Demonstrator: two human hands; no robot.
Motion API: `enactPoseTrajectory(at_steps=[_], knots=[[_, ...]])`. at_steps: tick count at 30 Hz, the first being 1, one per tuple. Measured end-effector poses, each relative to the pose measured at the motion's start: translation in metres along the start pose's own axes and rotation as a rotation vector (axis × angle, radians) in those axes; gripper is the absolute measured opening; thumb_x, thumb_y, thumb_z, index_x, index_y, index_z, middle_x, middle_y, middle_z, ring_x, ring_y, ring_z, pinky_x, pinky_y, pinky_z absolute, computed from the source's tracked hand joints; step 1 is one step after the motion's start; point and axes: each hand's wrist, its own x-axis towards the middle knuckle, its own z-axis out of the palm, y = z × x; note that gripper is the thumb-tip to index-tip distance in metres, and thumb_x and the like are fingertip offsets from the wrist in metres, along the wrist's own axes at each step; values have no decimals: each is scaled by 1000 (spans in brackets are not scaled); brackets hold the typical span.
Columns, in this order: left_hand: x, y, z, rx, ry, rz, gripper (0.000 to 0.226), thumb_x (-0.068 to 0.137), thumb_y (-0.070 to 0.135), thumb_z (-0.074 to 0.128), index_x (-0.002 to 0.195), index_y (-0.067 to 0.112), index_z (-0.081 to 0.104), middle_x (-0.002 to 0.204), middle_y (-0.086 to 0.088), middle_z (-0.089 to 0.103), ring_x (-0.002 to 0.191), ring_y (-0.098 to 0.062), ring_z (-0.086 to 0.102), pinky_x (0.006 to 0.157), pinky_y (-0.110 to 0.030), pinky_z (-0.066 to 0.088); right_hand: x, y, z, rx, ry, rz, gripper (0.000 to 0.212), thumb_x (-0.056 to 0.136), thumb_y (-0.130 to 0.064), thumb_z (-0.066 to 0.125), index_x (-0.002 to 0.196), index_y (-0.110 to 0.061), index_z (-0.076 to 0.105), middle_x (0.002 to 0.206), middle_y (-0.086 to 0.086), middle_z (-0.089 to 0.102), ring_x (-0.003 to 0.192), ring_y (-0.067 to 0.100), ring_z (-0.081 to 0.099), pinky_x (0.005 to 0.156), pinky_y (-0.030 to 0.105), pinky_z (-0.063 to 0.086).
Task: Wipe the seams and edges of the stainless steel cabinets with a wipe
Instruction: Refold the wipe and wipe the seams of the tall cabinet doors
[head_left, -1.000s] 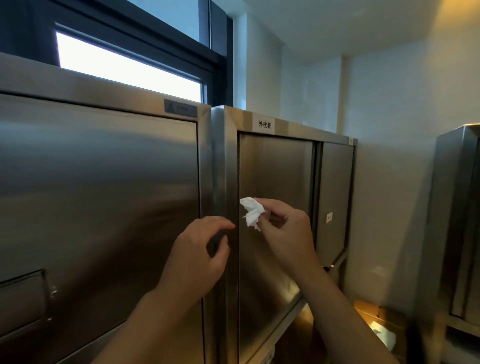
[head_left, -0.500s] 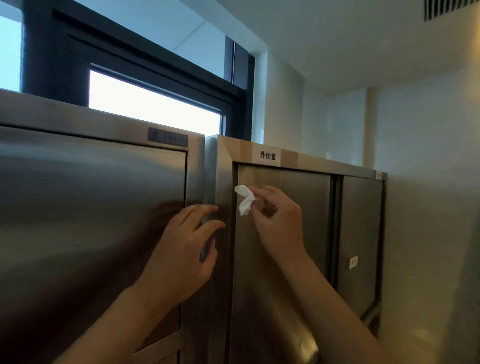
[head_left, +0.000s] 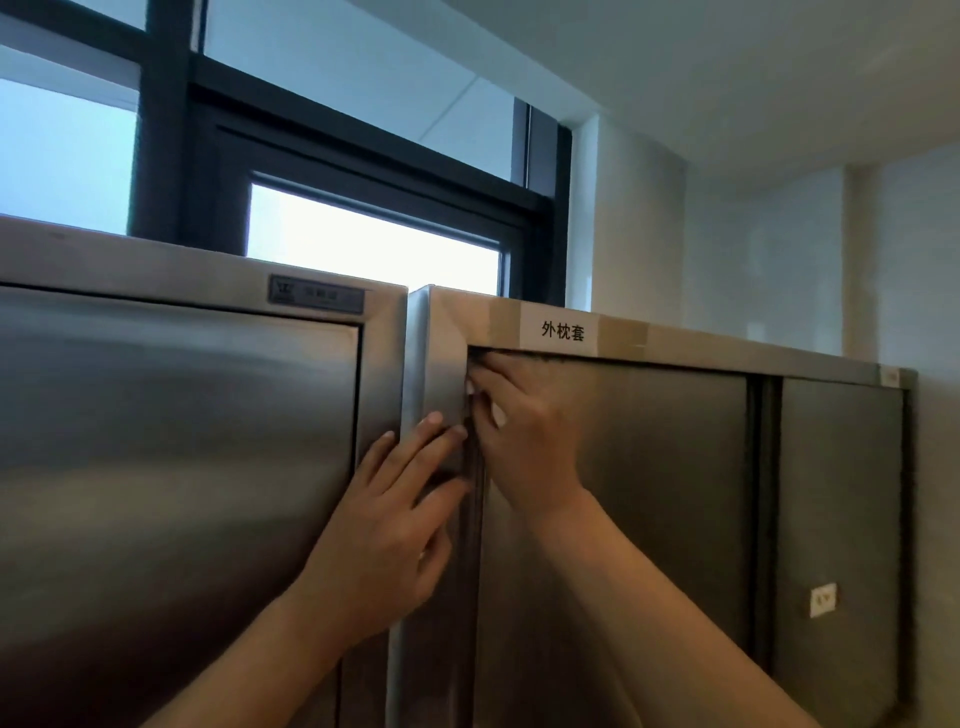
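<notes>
Both arms raised, hands close together.
Left hand (head_left: 387, 525) flat, fingers straight and spread, pointing upward; right hand (head_left: 524, 431) just above it, fingers curled, fingertips (head_left: 475, 387) bunched leftward.

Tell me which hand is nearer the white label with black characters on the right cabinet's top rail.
Right. The right hand is at the door's upper left corner, just below and left of the white label. The left hand rests lower, on the cabinet's left frame.
</notes>
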Motion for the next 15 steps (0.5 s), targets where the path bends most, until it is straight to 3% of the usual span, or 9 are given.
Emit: enactPoseTrajectory(at_steps=[5,7,15], knots=[[-3,-6,9,70,31,68,46,82,18,58,128,18,64,164,-11,37,156,-31,26,116,-60,37,-13,10,25,40,65,-41,26,96,-5,66,121,-4,73,129,10,68,113,23,67,93,34,57],[-3,-5,11,97,32,70,49,83,18,60,131,20,56,164,-12,37,157,-32,25,116,-60,37,-18,15,30,33,79,-54,24,95,-5,69,117,-3,74,127,11,69,111,23,68,90,35,58],[-6,-2,16,130,33,32,51,86,21,65,136,15,56,164,-13,36,157,-34,24,118,-61,34,-60,16,33,53,115,-134,17,98,-9,65,111,-5,76,122,10,72,101,24,69,86,32,55]])
